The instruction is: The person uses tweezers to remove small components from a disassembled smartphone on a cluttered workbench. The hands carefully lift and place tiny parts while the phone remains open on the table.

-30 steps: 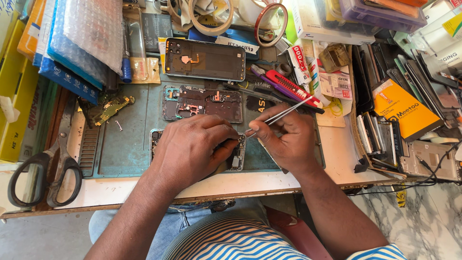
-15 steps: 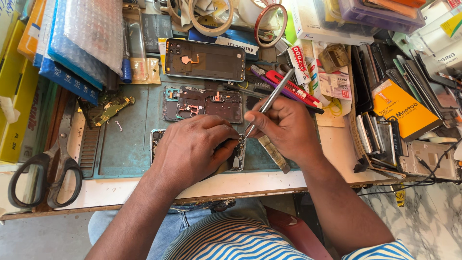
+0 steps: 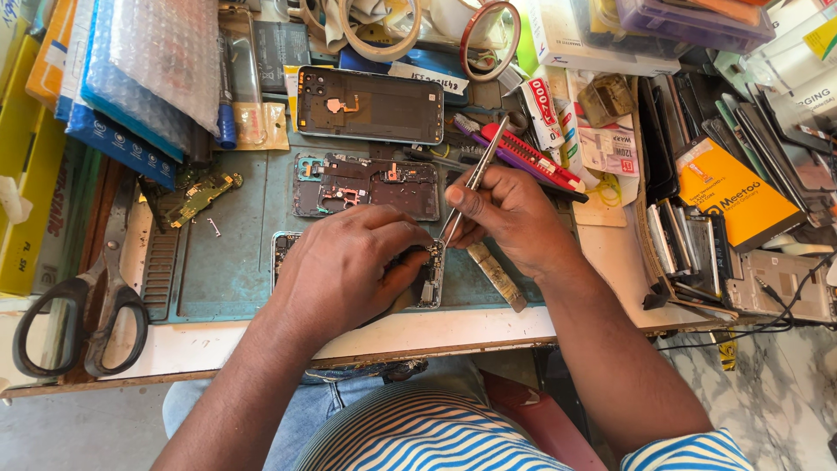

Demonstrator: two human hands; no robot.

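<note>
2 hands crowd the opened dark phone body (image 3: 427, 277) on the teal mat (image 3: 235, 262): left hand (image 3: 349, 262) pins it, right hand (image 3: 514, 218) pinches thin metal tweezers (image 3: 466, 187); a slip could scratch circuitry.

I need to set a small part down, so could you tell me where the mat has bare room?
Bare mat lies between the loose green board and the left hand, with one screw on it. The white front edge beside the scissors is free. Behind and beside the right hand is crowded.
</note>
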